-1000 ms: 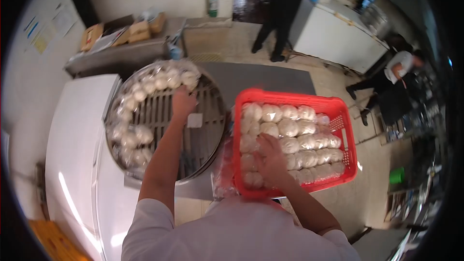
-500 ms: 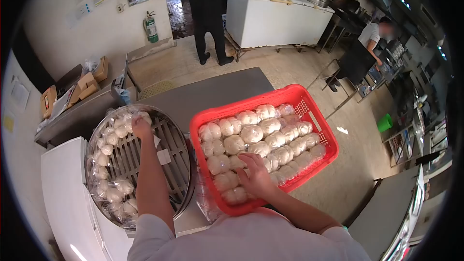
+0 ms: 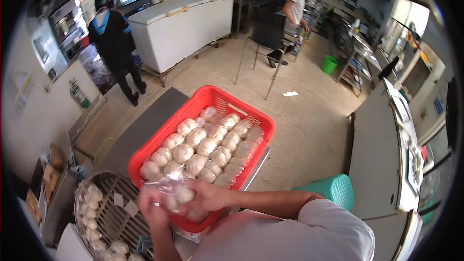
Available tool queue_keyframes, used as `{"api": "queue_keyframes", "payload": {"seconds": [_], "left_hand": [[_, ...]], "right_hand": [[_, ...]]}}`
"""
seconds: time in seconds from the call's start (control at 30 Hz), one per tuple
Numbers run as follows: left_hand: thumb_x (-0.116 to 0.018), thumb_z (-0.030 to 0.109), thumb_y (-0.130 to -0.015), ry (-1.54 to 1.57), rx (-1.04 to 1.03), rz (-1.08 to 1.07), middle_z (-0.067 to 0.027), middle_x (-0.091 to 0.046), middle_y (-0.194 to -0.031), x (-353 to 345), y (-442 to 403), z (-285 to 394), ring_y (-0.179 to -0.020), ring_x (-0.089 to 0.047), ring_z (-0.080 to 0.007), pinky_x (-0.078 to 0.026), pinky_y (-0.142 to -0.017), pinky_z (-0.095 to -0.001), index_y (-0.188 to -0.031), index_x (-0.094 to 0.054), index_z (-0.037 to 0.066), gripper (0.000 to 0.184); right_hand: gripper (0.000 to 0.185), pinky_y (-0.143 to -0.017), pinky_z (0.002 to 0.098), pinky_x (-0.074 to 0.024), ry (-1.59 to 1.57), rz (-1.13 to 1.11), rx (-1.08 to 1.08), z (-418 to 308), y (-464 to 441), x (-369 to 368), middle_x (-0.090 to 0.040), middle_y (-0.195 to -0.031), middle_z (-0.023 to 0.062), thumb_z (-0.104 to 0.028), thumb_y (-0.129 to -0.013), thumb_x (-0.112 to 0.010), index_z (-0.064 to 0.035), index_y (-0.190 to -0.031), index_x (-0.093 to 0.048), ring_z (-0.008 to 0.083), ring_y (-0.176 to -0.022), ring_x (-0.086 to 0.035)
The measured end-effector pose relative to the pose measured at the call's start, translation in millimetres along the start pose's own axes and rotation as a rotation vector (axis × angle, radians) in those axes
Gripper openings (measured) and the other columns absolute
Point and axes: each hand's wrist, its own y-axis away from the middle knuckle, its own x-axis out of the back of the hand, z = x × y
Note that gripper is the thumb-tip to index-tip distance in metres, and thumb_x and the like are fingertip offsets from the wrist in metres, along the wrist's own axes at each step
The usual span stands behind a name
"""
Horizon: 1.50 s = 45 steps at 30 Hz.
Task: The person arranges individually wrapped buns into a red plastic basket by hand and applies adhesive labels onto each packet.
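Observation:
A red plastic basket (image 3: pixel 265 121) holds rows of white buns (image 3: pixel 195 137) in clear plastic. Over its near left corner, both my hands are on a clear plastic bag of buns (image 3: pixel 183 194). My left hand (image 3: pixel 153 208) pinches the crinkled plastic on the left side. Fingers of my right hand (image 3: pixel 210 195) wrap round the buns from the right. To the left is a round metal steamer tray (image 3: pixel 121 212) with a slatted base. Bagged buns (image 3: pixel 89 212) line its left edge, and small pale paper pieces (image 3: pixel 130 208) lie on the slats.
A grey table (image 3: pixel 140 121) supports the basket. A turquoise stool (image 3: pixel 333 191) stands to my right. Beyond are a white chest freezer (image 3: pixel 188 26), a black chair (image 3: pixel 267 28) and a green bin (image 3: pixel 329 64). A person in dark clothes (image 3: pixel 113 43) and another in white (image 3: pixel 296 7) stand farther off.
My view has swung right and up. My left hand has moved from the steamer tray to the basket, where both hands now hold a bag of buns. The person in white now stands more upright.

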Motion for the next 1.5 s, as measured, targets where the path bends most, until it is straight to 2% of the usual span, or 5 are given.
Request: {"api": "queue_keyframes", "payload": {"seconds": [0.43, 0.7, 0.93, 1.2, 1.5], "left_hand": [[-0.087, 0.033, -0.087, 0.25, 0.382, -0.588, -0.0088, -0.06, -0.131, -165, 25, 8, -0.117, -0.062, -0.018, -0.052, -0.1, -0.0337, -0.145, -0.046, -0.001, 0.078], [-0.096, 0.017, -0.073, 0.13, 0.52, -0.659, -0.006, -0.065, -0.126, -239, 64, 14, -0.114, -0.065, -0.0175, -0.053, -0.099, -0.0347, -0.139, -0.054, 0.0, 0.08], [-0.094, 0.019, -0.076, -0.015, 0.472, -0.679, -0.0061, -0.065, -0.125, -293, 94, 20, -0.115, -0.064, -0.0164, -0.053, -0.099, -0.0341, -0.136, -0.057, 0.001, 0.073], [-0.068, 0.014, -0.099, 0.494, 0.633, -0.309, -0.0094, -0.067, -0.118, -310, 112, -34, -0.108, -0.07, -0.0185, -0.061, -0.092, -0.0407, -0.129, -0.061, 0.005, 0.032], [-0.075, 0.004, -0.092, 0.499, 0.618, -0.378, -0.0091, -0.065, -0.124, -307, 69, 4, -0.116, -0.068, -0.0219, -0.061, -0.099, -0.0403, -0.149, -0.04, 0.003, 0.066]], "right_hand": [[0.013, -0.062, 0.0413, -0.0531, 0.523, 0.911, 0.319, -35, 111, 54, -0.068, -0.073, 0.0141, -0.013, -0.09, -0.079, -0.002, -0.086, -0.075, 0.0313, -0.064, -0.066], [0.026, -0.085, 0.0334, -0.0556, 0.118, 0.637, 0.027, -46, 187, 88, -0.073, -0.103, 0.0054, -0.017, -0.099, -0.072, -0.0033, -0.122, -0.069, 0.0151, -0.095, -0.068], [0.017, -0.078, 0.031, -0.056, 0.007, 0.552, -0.177, -52, 239, 123, -0.075, -0.103, 0.0028, -0.012, -0.105, -0.063, -0.0034, -0.109, -0.078, 0.0103, -0.087, -0.066], [0.03, -0.097, 0.0442, -0.053, 0.664, 0.314, 0.415, -47, 254, 144, -0.074, -0.119, 0.0148, -0.005, -0.094, -0.068, -0.0055, -0.124, -0.075, 0.0364, -0.106, -0.066], [0.033, -0.1, 0.0444, -0.0508, 0.684, 0.393, 0.458, -59, 223, 154, -0.068, -0.129, 0.0223, -0.014, -0.099, -0.068, 0.0043, -0.127, -0.069, 0.0377, -0.115, -0.064]]}}
